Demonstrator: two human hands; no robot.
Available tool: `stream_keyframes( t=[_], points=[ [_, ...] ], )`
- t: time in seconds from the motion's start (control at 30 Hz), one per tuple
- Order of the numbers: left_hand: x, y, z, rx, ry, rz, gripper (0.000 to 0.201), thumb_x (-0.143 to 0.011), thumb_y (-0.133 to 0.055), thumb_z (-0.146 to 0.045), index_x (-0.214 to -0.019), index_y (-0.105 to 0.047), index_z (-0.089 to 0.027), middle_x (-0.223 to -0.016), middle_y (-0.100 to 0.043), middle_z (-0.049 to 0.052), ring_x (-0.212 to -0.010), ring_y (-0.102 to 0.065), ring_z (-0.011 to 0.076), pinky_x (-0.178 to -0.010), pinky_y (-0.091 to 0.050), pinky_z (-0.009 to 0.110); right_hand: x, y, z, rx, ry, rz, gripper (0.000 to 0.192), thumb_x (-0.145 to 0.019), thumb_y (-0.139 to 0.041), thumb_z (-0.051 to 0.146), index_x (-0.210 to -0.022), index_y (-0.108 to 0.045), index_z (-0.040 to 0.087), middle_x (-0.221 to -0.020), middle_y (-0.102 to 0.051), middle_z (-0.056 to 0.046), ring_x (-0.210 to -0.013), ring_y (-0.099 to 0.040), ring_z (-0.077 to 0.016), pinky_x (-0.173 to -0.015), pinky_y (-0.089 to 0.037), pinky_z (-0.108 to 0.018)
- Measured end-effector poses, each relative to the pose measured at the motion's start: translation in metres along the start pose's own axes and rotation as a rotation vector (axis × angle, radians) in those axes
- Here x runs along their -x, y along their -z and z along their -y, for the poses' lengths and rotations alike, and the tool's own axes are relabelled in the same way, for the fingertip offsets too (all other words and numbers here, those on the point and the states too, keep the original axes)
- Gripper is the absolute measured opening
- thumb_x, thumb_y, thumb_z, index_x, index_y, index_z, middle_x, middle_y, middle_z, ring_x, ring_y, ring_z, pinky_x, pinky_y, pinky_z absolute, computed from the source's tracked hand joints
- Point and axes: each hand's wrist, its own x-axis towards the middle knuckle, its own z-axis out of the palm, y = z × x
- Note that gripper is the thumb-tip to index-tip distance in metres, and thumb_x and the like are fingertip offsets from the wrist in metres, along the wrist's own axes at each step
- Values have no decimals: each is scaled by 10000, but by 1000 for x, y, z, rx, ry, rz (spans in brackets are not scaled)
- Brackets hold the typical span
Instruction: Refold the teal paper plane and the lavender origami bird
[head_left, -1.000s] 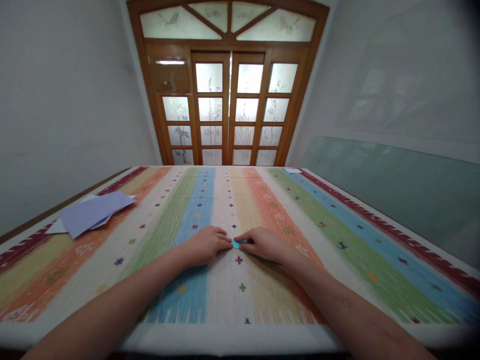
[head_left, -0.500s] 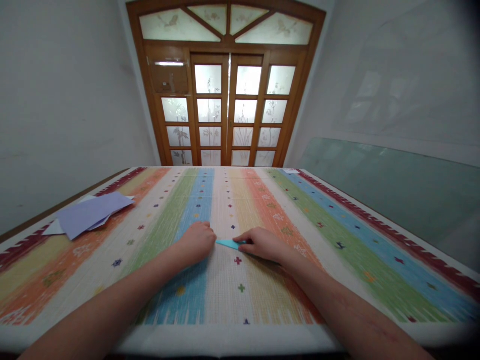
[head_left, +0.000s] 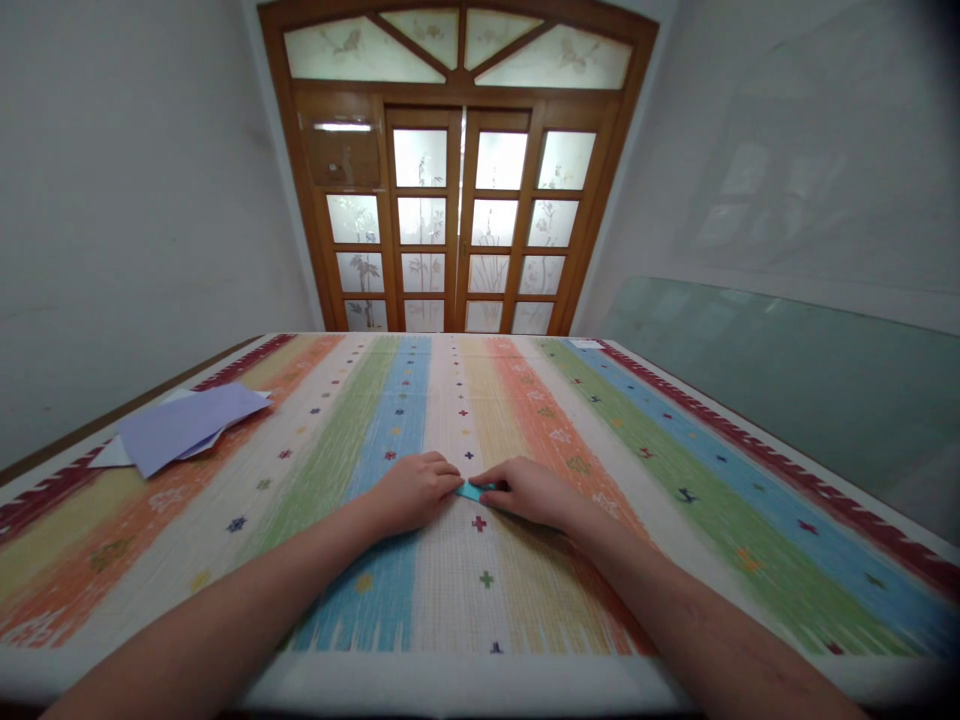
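Note:
A small folded piece of light blue paper (head_left: pixel 471 491) lies at the middle of the striped tablecloth, and only a narrow part shows between my hands. My right hand (head_left: pixel 534 492) pinches its right side with thumb and index finger. From the other side, my left hand (head_left: pixel 421 490) has its fingers closed together on the left end of the paper. My left thumb is mostly hidden behind the hand. Both hands rest low over the cloth, close to each other.
The striped tablecloth (head_left: pixel 315 560) covers a wide table. A few lilac and white paper sheets (head_left: pixel 191 425) lie overlapped at the left. A small white slip (head_left: pixel 586 344) sits at the far right edge. Wooden doors with glass panes (head_left: pixel 457 220) stand beyond; a pale green panel (head_left: pixel 750 370) is at right.
My left hand has moved right and now covers the left point of the blue paper, so less of it shows. My right hand keeps its pinch in nearly the same place.

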Motion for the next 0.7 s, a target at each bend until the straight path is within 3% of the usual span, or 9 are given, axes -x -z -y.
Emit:
stream_keyframes(
  t=[0.2,0.43,0.7],
  points=[
    [2,-6,2,-2,115,-9,192,-932,-546,-277,-1000,-705,-192,-897,-711,62,-889,-634,207,-795,-470,322,2,0,5,23,7,-27,333,-886,-556,349,-1184,-702,321,-1092,-742,-34,-908,-690,-221,-786,-472,-271],
    [6,-9,9,126,157,-30,203,-926,-560,-274,-1037,-720,-220,-942,-706,54,-908,-633,195,-800,-466,307,2,-3,4,66,-34,-67,320,-862,-585,374,-1140,-718,286,-1063,-745,-49,-903,-682,-225,-756,-463,-269],
    [8,-8,11,241,123,-49,218,-903,-583,-266,-1066,-722,-222,-967,-683,67,-917,-620,187,-810,-461,302,2,-5,6,88,-57,-82,307,-828,-607,336,-1106,-720,270,-995,-750,-52,-851,-672,-216,-712,-434,-263]
  ],
)
